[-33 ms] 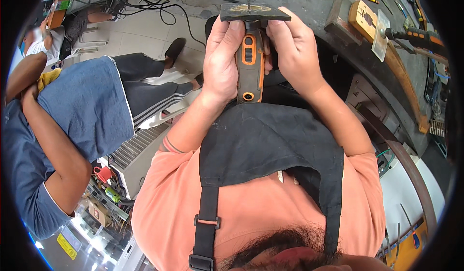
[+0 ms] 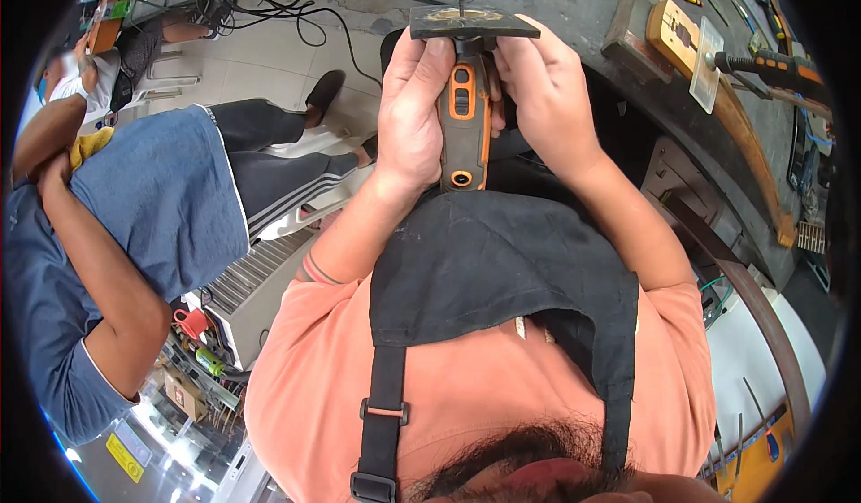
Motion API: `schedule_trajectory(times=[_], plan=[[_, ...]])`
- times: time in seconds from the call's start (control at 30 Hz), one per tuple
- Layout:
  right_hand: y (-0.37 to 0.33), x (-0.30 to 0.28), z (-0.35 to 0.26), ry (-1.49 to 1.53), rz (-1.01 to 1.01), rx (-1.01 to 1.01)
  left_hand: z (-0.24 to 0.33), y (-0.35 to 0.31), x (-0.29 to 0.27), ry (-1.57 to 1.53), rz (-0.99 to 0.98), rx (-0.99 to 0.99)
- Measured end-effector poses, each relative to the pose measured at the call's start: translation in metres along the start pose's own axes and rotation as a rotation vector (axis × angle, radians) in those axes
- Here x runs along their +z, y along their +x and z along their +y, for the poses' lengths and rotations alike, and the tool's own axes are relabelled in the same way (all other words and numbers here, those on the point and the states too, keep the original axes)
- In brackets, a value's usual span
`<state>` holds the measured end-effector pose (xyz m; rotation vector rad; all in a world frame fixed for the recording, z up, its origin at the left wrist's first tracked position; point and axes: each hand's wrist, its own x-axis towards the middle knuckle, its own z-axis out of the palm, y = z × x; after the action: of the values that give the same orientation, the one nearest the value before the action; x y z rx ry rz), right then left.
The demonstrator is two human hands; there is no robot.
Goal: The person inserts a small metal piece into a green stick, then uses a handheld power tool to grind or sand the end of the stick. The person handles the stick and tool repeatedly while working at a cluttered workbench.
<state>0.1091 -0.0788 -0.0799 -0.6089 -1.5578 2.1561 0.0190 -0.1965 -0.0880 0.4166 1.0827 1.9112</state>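
Observation:
A handheld rotary tool (image 2: 464,131) with a grey and orange body points away from me, near the bench's front edge. At its far end a flat dark plate with a clear part (image 2: 473,24) sits across the neck, and a thin bit sticks up behind it. My left hand (image 2: 411,113) is wrapped round the left side of the body, thumb close under the plate. My right hand (image 2: 549,91) is closed at the neck, just below the plate's right part. Its fingertips are partly hidden.
A wooden block (image 2: 671,32) on a dark bench pin stands on the bench at right. Beside it an orange and black handled tool (image 2: 771,68) carries a clear shield. Black cables (image 2: 296,10) run along the bench's left part. A person in a blue shirt (image 2: 143,198) stands at left, arms folded.
My right hand has shifted very slightly at the neck of the rotary tool. My left hand and the tool have hardly moved.

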Motion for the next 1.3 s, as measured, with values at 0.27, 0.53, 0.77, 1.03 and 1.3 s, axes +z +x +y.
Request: schedule_trajectory(times=[0.27, 0.53, 0.77, 1.03, 1.3], plan=[[0.012, -0.008, 0.001, -0.500, 0.009, -0.399, 0.002, 0.005, -0.008, 0.046, 0.011, -0.030], [0.024, -0.013, 0.020, -0.811, 0.057, -0.783, 0.005, -0.001, -0.005, 0.020, 0.041, -0.012], [0.001, 0.008, -0.002, -0.086, 0.006, -0.025, 0.003, -0.005, -0.002, 0.083, 0.026, 0.041], [0.004, 0.001, -0.021, 0.033, -0.077, 0.136, 0.006, -0.002, -0.002, 0.144, -0.040, 0.026], [0.003, -0.021, -0.021, 0.187, -0.068, 0.105, -0.002, -0.037, -0.003, 0.349, -0.082, -0.103]])
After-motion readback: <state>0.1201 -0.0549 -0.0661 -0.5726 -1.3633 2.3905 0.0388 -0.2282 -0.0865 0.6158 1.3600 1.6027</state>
